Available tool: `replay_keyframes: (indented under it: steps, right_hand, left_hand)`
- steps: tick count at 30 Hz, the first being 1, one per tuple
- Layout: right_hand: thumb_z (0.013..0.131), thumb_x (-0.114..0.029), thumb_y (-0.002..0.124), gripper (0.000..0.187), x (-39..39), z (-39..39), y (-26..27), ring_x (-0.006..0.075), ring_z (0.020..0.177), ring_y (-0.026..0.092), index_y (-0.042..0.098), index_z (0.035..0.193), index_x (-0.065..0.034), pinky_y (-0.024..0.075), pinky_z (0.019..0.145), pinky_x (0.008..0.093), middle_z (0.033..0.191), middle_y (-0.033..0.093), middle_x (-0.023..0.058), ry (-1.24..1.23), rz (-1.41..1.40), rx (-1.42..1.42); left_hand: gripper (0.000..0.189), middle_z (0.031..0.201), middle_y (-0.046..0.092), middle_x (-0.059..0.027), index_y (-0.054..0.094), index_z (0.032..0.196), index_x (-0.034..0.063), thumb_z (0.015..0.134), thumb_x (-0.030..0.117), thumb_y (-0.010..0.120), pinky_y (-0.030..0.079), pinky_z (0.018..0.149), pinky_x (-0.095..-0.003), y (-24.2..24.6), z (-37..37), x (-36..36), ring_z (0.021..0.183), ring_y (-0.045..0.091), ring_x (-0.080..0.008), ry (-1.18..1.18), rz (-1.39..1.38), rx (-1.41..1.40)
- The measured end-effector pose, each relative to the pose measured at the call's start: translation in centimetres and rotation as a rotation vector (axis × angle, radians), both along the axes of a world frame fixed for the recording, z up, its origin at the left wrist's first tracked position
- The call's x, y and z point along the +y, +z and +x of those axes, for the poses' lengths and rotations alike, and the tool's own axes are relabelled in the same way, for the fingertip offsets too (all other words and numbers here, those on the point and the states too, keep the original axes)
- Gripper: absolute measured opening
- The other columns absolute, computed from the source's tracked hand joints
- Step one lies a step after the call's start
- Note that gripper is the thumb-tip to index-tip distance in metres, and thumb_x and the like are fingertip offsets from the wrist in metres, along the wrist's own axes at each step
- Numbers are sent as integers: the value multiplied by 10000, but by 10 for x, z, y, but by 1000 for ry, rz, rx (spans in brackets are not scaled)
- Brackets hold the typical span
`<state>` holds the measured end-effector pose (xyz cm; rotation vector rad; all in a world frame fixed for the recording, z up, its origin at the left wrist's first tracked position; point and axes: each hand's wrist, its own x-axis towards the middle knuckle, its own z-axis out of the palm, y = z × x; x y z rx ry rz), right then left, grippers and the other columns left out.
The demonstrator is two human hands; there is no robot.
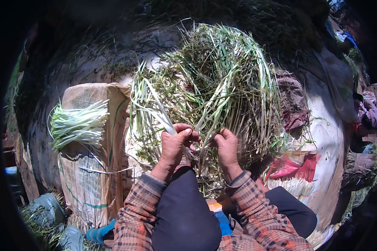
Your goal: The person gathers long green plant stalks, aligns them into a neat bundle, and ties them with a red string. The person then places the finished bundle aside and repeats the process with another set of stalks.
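Observation:
My left hand [177, 142] is closed around the pale lower part of some leafy stalks [160, 113], whose leaves reach up and to the left. To its right, my right hand [226, 146] has its thumb and fingers bent together at a green and white stalk [211, 131]; whether it pinches the stalk cannot be seen. Beyond both hands lies a large heap of long green stalks [235, 84] with brown, withered leaves. A neat bundle of cleaned whitish stalks [80, 124] rests on a woven sack [86, 185] at the left.
Loose trimmings [176, 91] cover the ground sheet before me. On the right are a red plastic sack [304, 168], more white stalks [293, 186] and a dark brown cloth [290, 97]. Grey plastic-wrapped bundles [45, 210] stand at the lower left.

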<state>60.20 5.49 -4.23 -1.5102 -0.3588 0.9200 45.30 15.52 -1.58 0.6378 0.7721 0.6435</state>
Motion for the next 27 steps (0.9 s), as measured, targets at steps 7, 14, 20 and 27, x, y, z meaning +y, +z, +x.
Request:
replay_keyframes:
  steps: [7, 14, 20, 27]
  right_hand:
    - [894, -36, 565, 74, -23, 20, -10, 61, 611, 561, 614, 841, -48, 489, 555, 218, 767, 638, 4, 40, -128, 81]
    - [886, -34, 620, 45, -3, -27, 4, 58, 629, 567, 642, 877, 4, 472, 529, 209, 739, 592, -12, 136, 80, -196]
    - [885, -47, 595, 115, -21, 2, 2, 57, 536, 524, 583, 771, -46, 452, 460, 224, 669, 587, 0, 19, -155, 74]
    - [901, -68, 615, 82, -22, 0, 0, 47, 558, 513, 594, 824, -48, 432, 481, 208, 682, 581, -22, 60, -6, 133]
  left_hand:
    - [176, 910, 689, -121, 607, 1050, -22, 889, 48, 611, 558, 526, -297, 1, 2, 5, 814, 702, -209, -89, 1, 141]
    - [229, 829, 703, -72, 675, 958, -28, 766, 65, 759, 515, 593, -230, 5, 7, 3, 687, 643, -110, -221, 165, 162]
    - [106, 722, 658, -105, 589, 889, -13, 838, 31, 672, 564, 560, -278, -4, -6, 13, 627, 679, -190, 132, 21, 72]
    - [516, 1251, 563, -160, 495, 1307, -72, 811, -25, 628, 608, 613, -247, -10, -9, 17, 928, 647, -182, 234, 331, 320]
